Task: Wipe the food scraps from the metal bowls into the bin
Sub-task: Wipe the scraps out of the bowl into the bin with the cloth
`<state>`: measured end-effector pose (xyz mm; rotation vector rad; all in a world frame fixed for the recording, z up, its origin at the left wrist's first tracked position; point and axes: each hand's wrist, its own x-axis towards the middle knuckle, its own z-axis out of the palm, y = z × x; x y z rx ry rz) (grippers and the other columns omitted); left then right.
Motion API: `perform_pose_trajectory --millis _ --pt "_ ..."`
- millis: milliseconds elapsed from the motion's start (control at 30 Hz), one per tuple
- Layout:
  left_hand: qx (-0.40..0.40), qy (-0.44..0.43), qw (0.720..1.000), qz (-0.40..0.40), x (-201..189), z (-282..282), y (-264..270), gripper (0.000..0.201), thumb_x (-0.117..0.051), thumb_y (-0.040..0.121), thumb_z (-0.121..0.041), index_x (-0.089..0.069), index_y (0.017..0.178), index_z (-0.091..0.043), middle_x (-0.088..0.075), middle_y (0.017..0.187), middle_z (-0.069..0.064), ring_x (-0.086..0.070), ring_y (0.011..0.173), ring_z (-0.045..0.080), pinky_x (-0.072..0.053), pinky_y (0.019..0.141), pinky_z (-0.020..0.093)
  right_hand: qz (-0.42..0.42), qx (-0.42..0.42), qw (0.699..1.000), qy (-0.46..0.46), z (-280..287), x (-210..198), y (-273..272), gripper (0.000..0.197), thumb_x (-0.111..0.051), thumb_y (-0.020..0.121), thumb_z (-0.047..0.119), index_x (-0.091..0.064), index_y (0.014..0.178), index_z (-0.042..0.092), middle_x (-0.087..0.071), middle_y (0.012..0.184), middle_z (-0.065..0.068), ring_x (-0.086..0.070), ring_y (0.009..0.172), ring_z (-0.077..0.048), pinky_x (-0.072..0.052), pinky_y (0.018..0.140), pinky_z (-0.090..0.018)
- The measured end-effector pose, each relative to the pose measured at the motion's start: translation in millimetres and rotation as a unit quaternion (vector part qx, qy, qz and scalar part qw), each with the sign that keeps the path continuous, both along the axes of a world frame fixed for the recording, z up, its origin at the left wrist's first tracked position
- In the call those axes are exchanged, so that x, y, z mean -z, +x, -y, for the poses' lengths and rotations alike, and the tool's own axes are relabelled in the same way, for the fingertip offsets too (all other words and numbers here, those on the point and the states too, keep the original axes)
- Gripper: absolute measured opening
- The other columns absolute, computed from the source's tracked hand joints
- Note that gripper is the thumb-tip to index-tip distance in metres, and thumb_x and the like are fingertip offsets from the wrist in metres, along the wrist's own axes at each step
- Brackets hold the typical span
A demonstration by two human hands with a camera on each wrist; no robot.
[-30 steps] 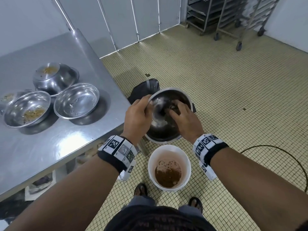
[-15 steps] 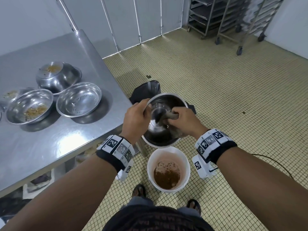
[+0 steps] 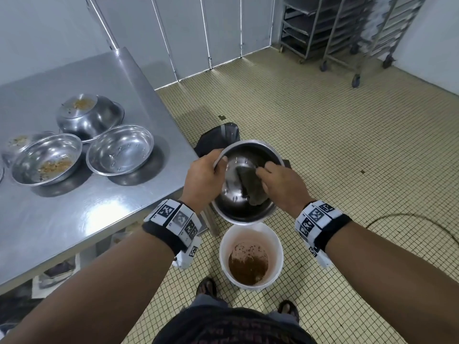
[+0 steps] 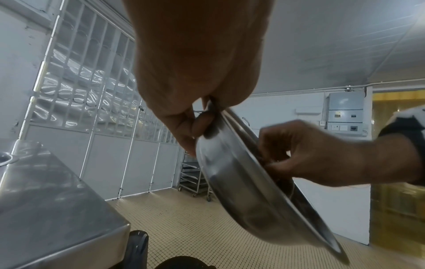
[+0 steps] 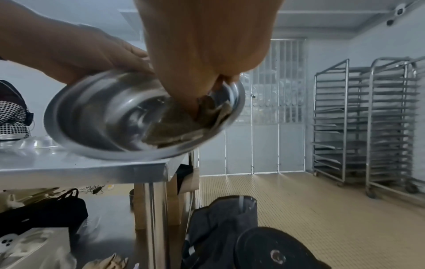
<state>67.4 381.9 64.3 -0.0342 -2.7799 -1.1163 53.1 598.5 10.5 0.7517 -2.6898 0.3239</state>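
Observation:
My left hand [image 3: 203, 177] grips the rim of a tilted metal bowl [image 3: 244, 209], held in the air above a white bin [image 3: 250, 256] that has brown scraps at its bottom. Inside the bowl my right hand [image 3: 280, 184] pinches a grey-green cloth [image 3: 250, 187] against the metal. The right wrist view shows the cloth [image 5: 174, 129] lying folded in the lower side of the bowl [image 5: 96, 116]. From the left wrist view the bowl [image 4: 241, 193] is seen edge-on, with my left hand's fingers [image 4: 184, 131] curled round its rim.
On the steel table [image 3: 74, 207] at the left lie an emptied bowl [image 3: 120, 150], a bowl with scraps [image 3: 47, 162] and an upturned bowl [image 3: 89, 117]. A dark bag [image 3: 218, 140] sits on the tiled floor beyond the held bowl. Wheeled racks [image 3: 347, 28] stand at the back right.
My right hand has swept the cloth across the inside of the bowl, from the middle toward the right side. The bowl stays tilted over the bin in my left hand.

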Motion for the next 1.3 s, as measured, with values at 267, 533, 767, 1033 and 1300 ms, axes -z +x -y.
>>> perform_pose_trajectory --millis 267,533,767,1033,1300 --pt "-0.013 0.024 1.0 0.013 -1.5 -0.7 1.4 0.024 -0.046 0.108 -0.033 -0.069 0.108 -0.027 -0.064 0.079 -0.01 -0.059 0.074 0.003 -0.042 0.062 0.02 0.082 0.019 0.995 0.061 13.7 19.8 21.1 0.081 -0.038 0.098 0.069 -0.039 0.154 0.011 -0.036 0.159 -0.015 -0.034 0.145 -0.032 -0.036 0.116 -0.048" --pt "-0.01 0.018 1.0 -0.009 -3.5 2.2 -0.2 0.026 -0.048 0.108 -0.03 -0.072 0.114 -0.025 -0.066 0.083 -0.01 -0.061 0.078 0.01 -0.044 0.066 0.024 0.09 0.001 0.987 0.131 8.3 30.8 10.8 0.081 -0.057 0.099 0.031 -0.012 0.164 0.012 -0.023 0.168 -0.01 -0.017 0.157 -0.026 -0.007 0.128 -0.044" --pt "-0.013 0.0 1.0 -0.019 -10.2 3.6 -5.7 0.023 -0.051 0.107 -0.022 -0.074 0.108 -0.02 -0.07 0.083 0.0 -0.061 0.075 0.02 -0.044 0.068 0.028 0.064 -0.12 0.985 0.102 -9.4 42.2 19.5 0.043 -0.043 0.108 0.036 -0.053 0.146 0.017 -0.062 0.142 -0.003 -0.042 0.143 -0.021 -0.015 0.124 -0.042" --pt "-0.019 0.018 1.0 0.005 -0.6 0.5 -13.8 0.024 -0.049 0.107 -0.028 -0.072 0.103 -0.021 -0.067 0.078 -0.003 -0.061 0.072 0.012 -0.046 0.062 0.028 0.115 -0.12 0.985 0.051 -13.5 47.6 29.4 0.056 -0.032 0.105 0.06 -0.054 0.142 0.026 -0.054 0.137 0.002 -0.046 0.129 -0.023 -0.03 0.116 -0.039" --pt "-0.011 0.011 1.0 -0.026 3.7 2.6 -11.6 0.023 -0.051 0.107 -0.023 -0.072 0.102 -0.014 -0.069 0.078 0.003 -0.064 0.072 0.022 -0.051 0.067 0.034 0.185 -0.17 0.966 0.06 -14.6 47.4 31.7 0.054 -0.056 0.102 0.037 -0.046 0.154 0.026 -0.035 0.164 0.003 -0.032 0.15 -0.019 -0.021 0.121 -0.035"
